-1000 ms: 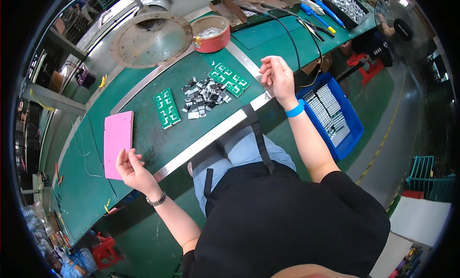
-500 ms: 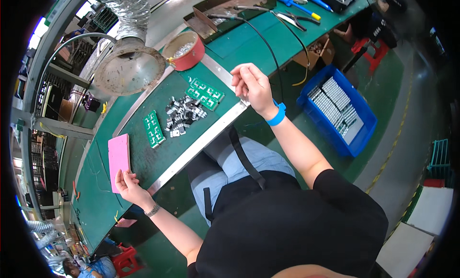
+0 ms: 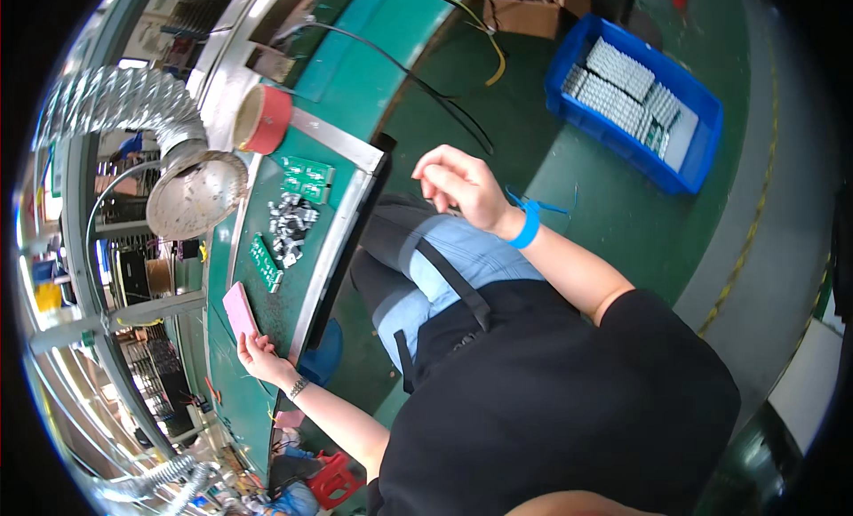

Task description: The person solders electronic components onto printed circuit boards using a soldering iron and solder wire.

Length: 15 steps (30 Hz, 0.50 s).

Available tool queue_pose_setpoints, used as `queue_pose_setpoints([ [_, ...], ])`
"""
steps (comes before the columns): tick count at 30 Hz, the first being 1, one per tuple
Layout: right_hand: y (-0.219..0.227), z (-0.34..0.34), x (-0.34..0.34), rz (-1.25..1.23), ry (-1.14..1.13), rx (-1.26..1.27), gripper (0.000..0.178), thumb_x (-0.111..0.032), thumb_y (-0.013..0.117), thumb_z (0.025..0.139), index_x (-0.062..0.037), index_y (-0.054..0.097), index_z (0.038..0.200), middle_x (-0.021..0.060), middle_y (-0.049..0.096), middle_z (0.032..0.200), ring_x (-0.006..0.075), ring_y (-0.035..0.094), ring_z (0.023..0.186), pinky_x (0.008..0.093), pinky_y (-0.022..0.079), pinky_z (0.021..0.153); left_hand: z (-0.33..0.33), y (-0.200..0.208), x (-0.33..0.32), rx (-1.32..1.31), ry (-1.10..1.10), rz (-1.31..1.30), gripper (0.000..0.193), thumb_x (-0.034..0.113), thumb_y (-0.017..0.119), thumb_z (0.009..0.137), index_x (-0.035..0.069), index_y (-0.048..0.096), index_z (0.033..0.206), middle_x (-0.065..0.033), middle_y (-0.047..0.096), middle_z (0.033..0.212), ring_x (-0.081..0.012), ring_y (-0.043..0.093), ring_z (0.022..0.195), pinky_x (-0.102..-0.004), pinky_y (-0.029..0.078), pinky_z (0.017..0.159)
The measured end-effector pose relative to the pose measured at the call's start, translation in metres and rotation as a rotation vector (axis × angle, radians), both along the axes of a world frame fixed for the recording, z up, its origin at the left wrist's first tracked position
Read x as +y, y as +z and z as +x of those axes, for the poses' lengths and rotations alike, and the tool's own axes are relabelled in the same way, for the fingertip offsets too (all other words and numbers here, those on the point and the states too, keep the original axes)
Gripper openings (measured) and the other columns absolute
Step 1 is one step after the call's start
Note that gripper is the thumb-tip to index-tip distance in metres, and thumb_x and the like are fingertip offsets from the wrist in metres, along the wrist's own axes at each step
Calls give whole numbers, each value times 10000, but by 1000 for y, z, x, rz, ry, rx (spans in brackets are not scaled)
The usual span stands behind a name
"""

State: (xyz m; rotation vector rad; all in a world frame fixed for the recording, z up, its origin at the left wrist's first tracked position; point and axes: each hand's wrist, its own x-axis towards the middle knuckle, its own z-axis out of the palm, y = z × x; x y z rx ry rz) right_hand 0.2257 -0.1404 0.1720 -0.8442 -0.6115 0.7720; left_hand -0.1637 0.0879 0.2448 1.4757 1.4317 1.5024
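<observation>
My left hand [image 3: 260, 358] is at the near end of a pink flat block [image 3: 238, 312] on the green bench, its fingers slightly apart and touching or just over the block. My right hand [image 3: 464, 189], with a blue wrist strap [image 3: 530, 224], is raised beyond the bench's metal edge above my lap. Its fingers are curled together; anything inside them is hidden. On the bench a pile of small black-and-silver parts [image 3: 291, 227] lies between a green circuit board panel [image 3: 266, 263] and more green circuit boards [image 3: 306, 178].
A red round tub [image 3: 268, 120] stands farther up the bench, near a metal fume hood [image 3: 197, 196] on a silver duct. Black cables hang over the bench edge. On the floor to the right is a blue bin [image 3: 702, 152] holding rows of white parts.
The view has turned to the right, so the bench has slid left and the blue bin shows higher up. My right hand stays curled; my left stays by the pink block.
</observation>
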Motion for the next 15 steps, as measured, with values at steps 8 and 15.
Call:
queue_pose_setpoints([
  [8,-29,-21,-20,-138,187,-139,133,-163,600,925,-41,632,967,14,636,802,67,568,660,227,465,609,9,5,4,59,36,-43,205,87,563,926,33,583,1123,-92,673,925,-80,536,603,-168,367,476],
  [15,-42,-25,-23,-117,160,-412,176,-226,625,919,-53,648,945,31,667,769,114,622,683,277,484,657,1,4,6,59,32,-47,199,103,564,928,40,580,1115,-93,670,929,-85,537,596,-169,357,463],
])
